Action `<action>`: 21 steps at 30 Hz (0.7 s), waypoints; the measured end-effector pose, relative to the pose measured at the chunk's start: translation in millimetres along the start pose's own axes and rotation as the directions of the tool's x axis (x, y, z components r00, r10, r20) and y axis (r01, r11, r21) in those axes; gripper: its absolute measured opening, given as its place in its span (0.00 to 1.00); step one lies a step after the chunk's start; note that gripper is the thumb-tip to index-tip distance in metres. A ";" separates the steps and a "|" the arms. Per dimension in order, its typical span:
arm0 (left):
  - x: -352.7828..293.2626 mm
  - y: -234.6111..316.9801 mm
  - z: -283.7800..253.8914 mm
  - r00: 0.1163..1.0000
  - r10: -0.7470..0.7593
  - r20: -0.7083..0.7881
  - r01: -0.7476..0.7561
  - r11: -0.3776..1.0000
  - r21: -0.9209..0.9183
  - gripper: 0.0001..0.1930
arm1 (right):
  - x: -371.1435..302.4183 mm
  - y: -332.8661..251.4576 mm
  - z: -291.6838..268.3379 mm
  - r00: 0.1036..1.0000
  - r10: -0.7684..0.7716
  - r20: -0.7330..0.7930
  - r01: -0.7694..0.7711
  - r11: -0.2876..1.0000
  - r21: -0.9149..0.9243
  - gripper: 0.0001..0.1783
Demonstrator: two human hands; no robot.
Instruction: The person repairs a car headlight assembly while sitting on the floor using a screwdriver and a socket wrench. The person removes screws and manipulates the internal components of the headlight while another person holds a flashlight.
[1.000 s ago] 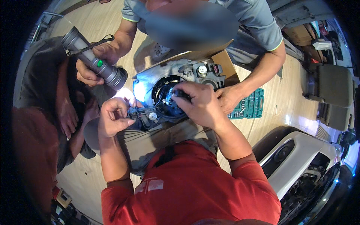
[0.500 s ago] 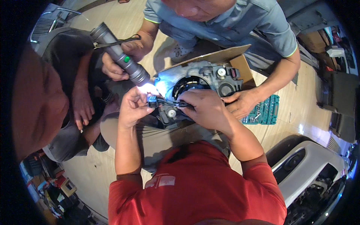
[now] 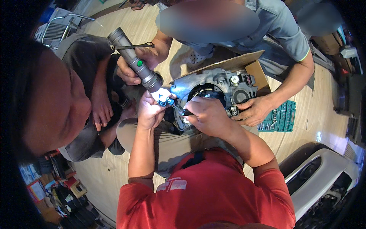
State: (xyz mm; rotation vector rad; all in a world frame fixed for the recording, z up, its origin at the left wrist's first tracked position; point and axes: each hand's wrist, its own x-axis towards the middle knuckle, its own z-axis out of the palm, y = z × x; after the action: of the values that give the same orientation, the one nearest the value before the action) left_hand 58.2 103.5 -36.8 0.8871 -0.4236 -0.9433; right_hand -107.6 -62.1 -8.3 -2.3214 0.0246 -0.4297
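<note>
Pinched in the fingers of my left hand [image 3: 150, 111] is a small blue wiring connector [image 3: 164, 102], lit brightly from above. Thin wires [image 3: 177, 108] run from it to a black plug [image 3: 185, 113], which my right hand [image 3: 209, 115] grips between thumb and fingers. Just beyond my hands lies a car headlight housing [image 3: 183, 88], its round rear opening partly hidden by my right hand. A person opposite aims a grey flashlight [image 3: 136, 60] with a green button at the connector. That person's other hand [image 3: 256, 110] rests against the housing's right side.
Behind the housing stands an open cardboard box [image 3: 257, 76]. A green socket set case [image 3: 280, 118] lies on the floor to the right, with a light car bumper [image 3: 324, 171] nearer me. Another person crouches at left, hand [image 3: 102, 113] hanging. Tools and boxes [image 3: 68, 194] pile up lower left.
My view has shifted, so most things sit farther right and slightly lower. The head of the person at left reaches farther in. Both my hands keep their hold; the blue connector appears turned.
</note>
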 end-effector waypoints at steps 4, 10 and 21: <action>0.5 9.5 18.5 0.999 -0.030 -0.011 0.030 0.997 -0.075 0.25 | 0.7 1.9 -0.4 0.998 -0.030 -0.053 0.029 0.999 -0.023 0.15; -2.1 -0.4 4.1 0.998 0.023 -0.066 -0.019 0.998 0.057 0.28 | 1.2 -0.8 -2.4 0.998 -0.040 -0.056 0.039 0.999 -0.014 0.16; 0.3 2.1 6.0 0.997 0.018 -0.077 -0.015 0.999 0.029 0.32 | 1.9 -3.7 -5.6 0.999 0.034 0.040 -0.035 0.999 0.014 0.14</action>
State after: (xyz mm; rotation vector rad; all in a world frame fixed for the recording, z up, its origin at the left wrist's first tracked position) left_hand 55.4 101.1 -31.6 0.9415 -0.3781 -0.8868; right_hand -108.0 -63.6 -1.5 -2.3106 0.0415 -0.3651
